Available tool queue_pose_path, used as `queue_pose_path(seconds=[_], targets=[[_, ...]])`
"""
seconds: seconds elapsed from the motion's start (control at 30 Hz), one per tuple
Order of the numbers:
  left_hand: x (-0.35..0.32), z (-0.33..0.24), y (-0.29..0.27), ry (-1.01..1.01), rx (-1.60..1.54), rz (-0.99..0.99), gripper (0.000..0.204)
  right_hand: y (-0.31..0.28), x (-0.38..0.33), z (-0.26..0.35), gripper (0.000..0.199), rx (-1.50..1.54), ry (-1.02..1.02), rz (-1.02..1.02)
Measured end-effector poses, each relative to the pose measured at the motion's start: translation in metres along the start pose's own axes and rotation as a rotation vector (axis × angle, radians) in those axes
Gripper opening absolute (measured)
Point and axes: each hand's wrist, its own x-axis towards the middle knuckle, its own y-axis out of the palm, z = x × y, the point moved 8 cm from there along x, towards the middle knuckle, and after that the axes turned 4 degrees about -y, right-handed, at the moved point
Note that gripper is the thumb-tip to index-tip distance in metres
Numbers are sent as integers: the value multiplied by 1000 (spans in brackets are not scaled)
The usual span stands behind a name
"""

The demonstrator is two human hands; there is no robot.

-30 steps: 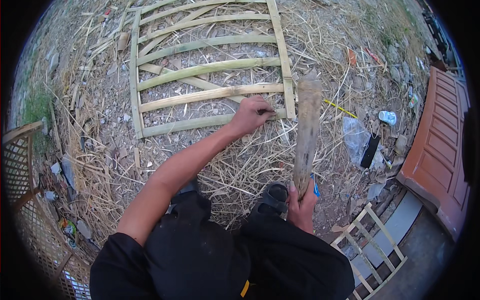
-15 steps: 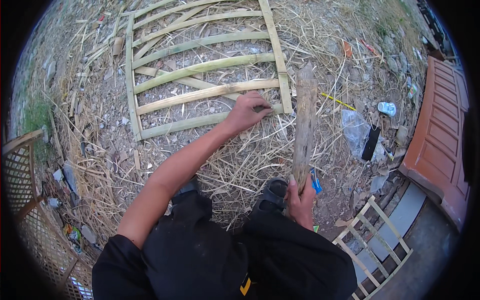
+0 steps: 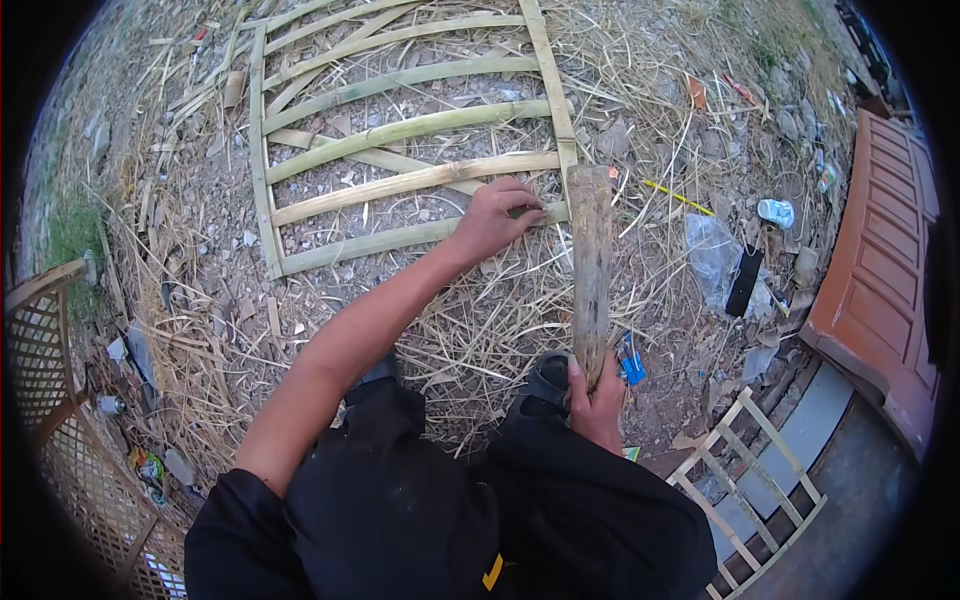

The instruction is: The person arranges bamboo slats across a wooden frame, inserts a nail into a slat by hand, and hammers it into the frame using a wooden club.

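Note:
A ladder-like frame of split bamboo strips (image 3: 418, 122) lies on the ground before me. At its near right corner my left hand (image 3: 497, 214) is closed in a pinch above the nearest crosspiece. Whatever lies between its fingertips is too small to make out. My right hand (image 3: 598, 402) wraps round the lower end of a thick, weathered wooden stick (image 3: 591, 270). The stick points away from me, and its blunt far end covers part of the frame's near right corner.
Straw and bamboo shavings (image 3: 470, 330) litter the stony ground. To the right are a yellow pencil-like stick (image 3: 680, 198), a can (image 3: 775, 213), a plastic bag (image 3: 708, 262), a blue packet (image 3: 631, 360), a smaller bamboo frame (image 3: 755, 470) and a brown panelled piece (image 3: 880, 270). A lattice panel (image 3: 90, 470) stands left.
The wooden stick's far end has shifted nearer to me and slightly left, now overlapping the frame's corner. My right hand moved a little with it. My left hand stays at the corner.

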Motion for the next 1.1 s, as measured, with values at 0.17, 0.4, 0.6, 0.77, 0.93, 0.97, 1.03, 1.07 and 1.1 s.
queue_pose_path(seconds=[0.17,0.4,0.6,0.77,0.93,0.97,1.03,1.07,1.1], targets=[[-1,2,0,9,14,18,14,10,2,-17,35,-81,140,100],[5,-3,4,5,-17,-4,14,-10,5,7,33,5,-27,-31],[-4,7,-2,-15,-8,-4,14,-5,10,7,25,115,88,4],[2,2,4,-65,-15,28,14,-19,3,16,25,142,-190,-112],[-7,11,-2,-30,44,29,14,9,6,-9,30,-17,84,92],[-6,8,-1,-30,37,33,14,5,2,-7,33,129,184,72],[-1,2,-3,-3,11,-21,14,-8,5,12,34,196,61,-12],[1,0,-2,1,9,-17,14,-18,5,24,35,267,-74,-93],[2,0,1,-16,-6,-15,14,-18,3,16,35,263,-69,-102]])
